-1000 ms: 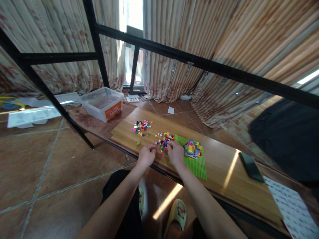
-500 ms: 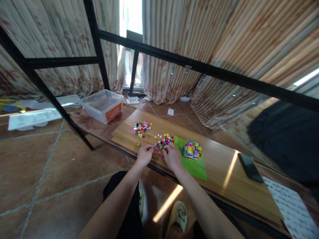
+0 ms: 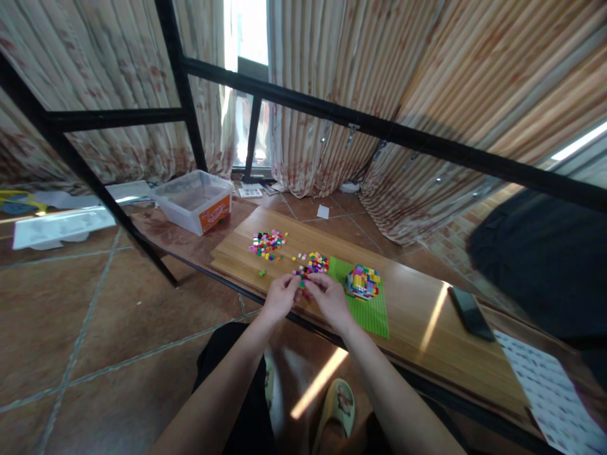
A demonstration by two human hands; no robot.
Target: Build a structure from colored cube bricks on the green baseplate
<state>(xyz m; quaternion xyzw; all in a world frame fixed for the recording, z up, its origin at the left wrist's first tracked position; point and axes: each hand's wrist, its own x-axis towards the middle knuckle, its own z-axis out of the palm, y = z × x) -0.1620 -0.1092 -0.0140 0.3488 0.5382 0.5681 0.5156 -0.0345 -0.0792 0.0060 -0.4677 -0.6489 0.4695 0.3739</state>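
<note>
My left hand (image 3: pixel 281 297) and my right hand (image 3: pixel 329 299) meet over the near edge of the wooden board, thumbs and forefingers pinched. A small green toy brick (image 3: pixel 302 284) shows between their fingertips; its exact shape is too small to make out. Just beyond the fingers lies a pile of mixed toy bricks (image 3: pixel 317 262), partly hidden by my hands. To the right, a rounded multicoloured brick model (image 3: pixel 363 282) stands on a green baseplate (image 3: pixel 374 322). A second loose brick pile (image 3: pixel 268 243) is farther left, with a lone green brick (image 3: pixel 262 273) nearer me.
A clear plastic bin (image 3: pixel 183 212) with an orange label stands left of the wooden board (image 3: pixel 408 316). Toward the right end are a dark phone (image 3: pixel 470 313) and a printed sheet (image 3: pixel 540 385). A black metal rail (image 3: pixel 303 101) crosses beyond the board.
My hands have come closer together, the right moving left toward the left hand. A green brick now shows between the fingertips. The view has shifted slightly.
</note>
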